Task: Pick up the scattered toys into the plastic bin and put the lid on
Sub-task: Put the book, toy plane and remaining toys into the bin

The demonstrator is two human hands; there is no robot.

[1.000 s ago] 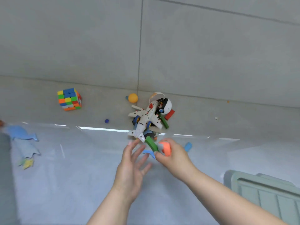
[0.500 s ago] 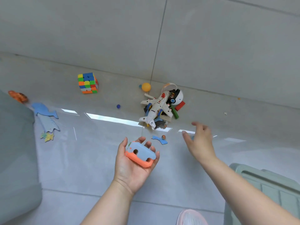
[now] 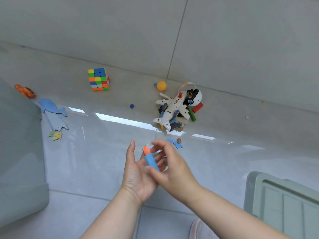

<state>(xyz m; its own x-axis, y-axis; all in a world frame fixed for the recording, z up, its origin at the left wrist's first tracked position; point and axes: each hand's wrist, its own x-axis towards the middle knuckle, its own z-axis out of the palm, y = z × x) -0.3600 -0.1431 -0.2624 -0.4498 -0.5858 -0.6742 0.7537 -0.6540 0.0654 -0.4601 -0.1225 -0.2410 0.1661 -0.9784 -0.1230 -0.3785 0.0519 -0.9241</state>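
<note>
In the head view the left hand (image 3: pixel 138 171) lies palm up, fingers straight, its grip open. It sits under a blue-and-orange toy (image 3: pixel 151 160), which the right hand (image 3: pixel 174 169) has in its grip, fingers and thumb curled round it. The plastic bin (image 3: pixel 20 152) stands at the left and the lid (image 3: pixel 283 200) at the right, while a toy plane (image 3: pixel 172 109) and a puzzle cube (image 3: pixel 98 79) lie on the floor (image 3: pixel 103 161) beyond the hands.
</note>
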